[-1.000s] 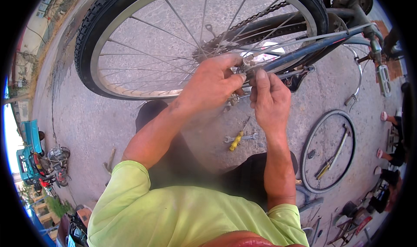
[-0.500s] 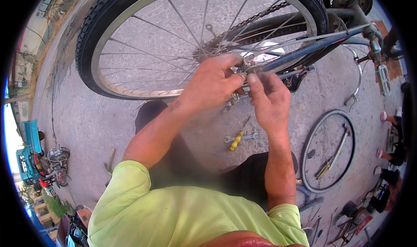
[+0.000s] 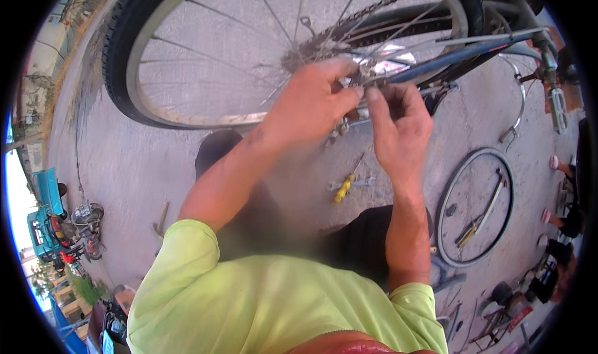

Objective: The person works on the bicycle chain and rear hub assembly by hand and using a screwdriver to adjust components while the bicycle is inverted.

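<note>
**Both hands at the rear wheel hub**

Little has been shifted since the earlier frames: both hands are kept at the hub, the fingertips drawn slightly closer together. The left hand (image 3: pixel 308 105) is seen curled over the hub (image 3: pixel 299 58) of the rear wheel (image 3: pixel 187 48), its grip closed around a small part that is hidden beneath the fingers. The right hand (image 3: pixel 398 126) is pinched on a small fitting just beside the frame tube (image 3: pixel 461 52), thumb and forefinger meeting the left fingertips. What exactly is held cannot be told. The chain (image 3: pixel 380 5) is draped above the hub. On the concrete ground (image 3: pixel 124 161) below the hands, a yellow-handled screwdriver (image 3: pixel 344 186) is laid beside a wrench (image 3: pixel 361 182). A loose wheel rim (image 3: pixel 448 192) is laid well apart to the right.
</note>
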A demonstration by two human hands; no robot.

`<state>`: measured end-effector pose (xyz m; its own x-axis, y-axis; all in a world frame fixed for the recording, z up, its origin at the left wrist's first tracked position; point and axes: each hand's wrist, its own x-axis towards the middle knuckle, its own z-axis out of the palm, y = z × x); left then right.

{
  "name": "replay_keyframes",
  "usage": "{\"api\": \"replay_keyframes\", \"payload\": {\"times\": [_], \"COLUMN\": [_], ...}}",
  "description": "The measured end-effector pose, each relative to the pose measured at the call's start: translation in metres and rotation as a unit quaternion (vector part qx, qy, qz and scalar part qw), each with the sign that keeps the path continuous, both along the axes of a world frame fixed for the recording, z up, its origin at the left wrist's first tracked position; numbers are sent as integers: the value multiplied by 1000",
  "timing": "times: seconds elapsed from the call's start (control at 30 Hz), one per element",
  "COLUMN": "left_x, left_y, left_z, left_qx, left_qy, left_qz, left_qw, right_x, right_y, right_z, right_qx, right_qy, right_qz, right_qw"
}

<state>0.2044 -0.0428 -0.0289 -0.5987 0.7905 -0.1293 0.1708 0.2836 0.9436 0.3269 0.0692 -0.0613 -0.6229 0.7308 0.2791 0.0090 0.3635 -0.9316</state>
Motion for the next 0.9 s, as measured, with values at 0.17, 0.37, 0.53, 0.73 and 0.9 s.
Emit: {"api": "replay_keyframes", "payload": {"times": [0.17,0.37,0.53,0.73,0.9], "left_x": [-1,3,-1,1,5], "left_y": [1,1,2,8,16], "left_z": [0,11,3,16,21], "left_qx": [6,-20,12,-4,-31], "left_qy": [9,61,41,-17,-68], "left_qz": [-7,-4,-6,16,25], "left_qw": [1000,998,999,1000,997], "right_x": [0,0,-1,-1,1], "right_y": [4,7,4,10,11], "right_z": [4,-13,-7,-5,-6], "right_qx": [-124,-70,1,-226,-191], "right_qy": [-62,-4,-14,-12,1], "right_qz": [50,45,17,87,62], "right_qw": [989,996,1000,970,980]}}
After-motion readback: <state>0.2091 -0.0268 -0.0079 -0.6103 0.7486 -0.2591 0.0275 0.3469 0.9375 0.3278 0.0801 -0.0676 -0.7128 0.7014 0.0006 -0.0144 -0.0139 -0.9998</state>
